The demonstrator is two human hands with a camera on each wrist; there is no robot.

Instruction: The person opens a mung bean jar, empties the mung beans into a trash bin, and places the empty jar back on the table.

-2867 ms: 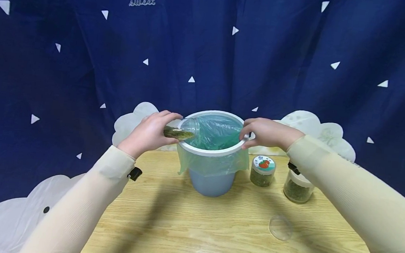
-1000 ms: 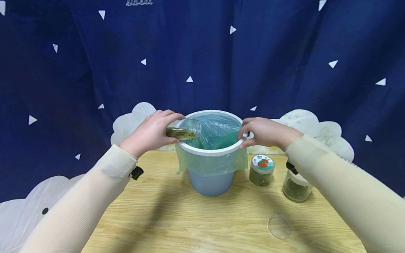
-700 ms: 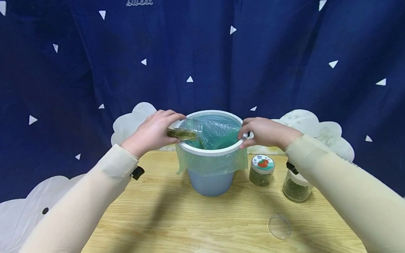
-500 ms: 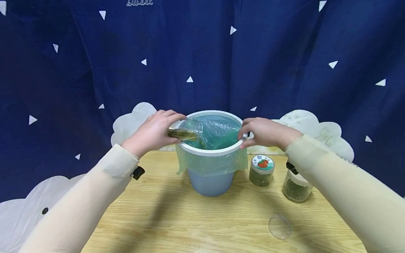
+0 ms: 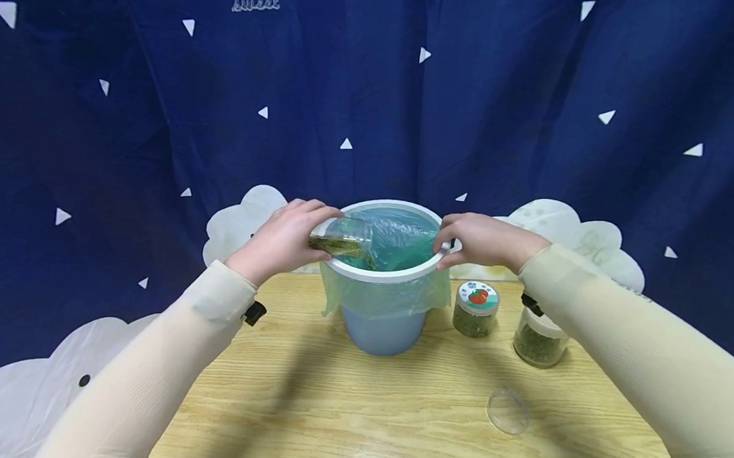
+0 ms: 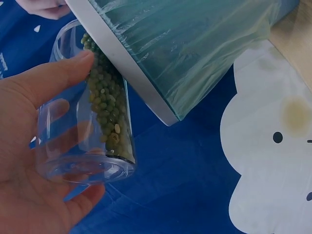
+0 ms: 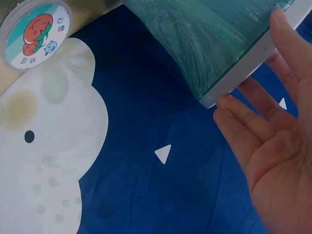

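Observation:
My left hand (image 5: 286,240) grips a clear plastic jar (image 6: 73,163) lying nearly on its side, its mouth over the left rim of a light-blue bin (image 5: 383,334). Small round green beans (image 6: 105,105) lie along the jar's lower wall, and some greenish bits show just past its mouth. A thin green plastic bag (image 5: 383,300) lines the bin and folds over outside its white rim (image 5: 384,277). On the opposite side, my right hand (image 5: 485,239) holds the rim, thumb on top and fingers outside. The bin's bottom is hidden.
Right of the bin stand two lidded jars of greenish contents: one with a tomato picture (image 5: 475,309), and another jar (image 5: 538,343) partly behind my right forearm. A clear round lid (image 5: 509,411) lies on the wooden table (image 5: 336,410). Behind hangs a blue curtain (image 5: 379,97).
The jar in my left hand has shifted slightly right, further over the bin. Greenish bits now show below its mouth. My right hand keeps its place on the rim.

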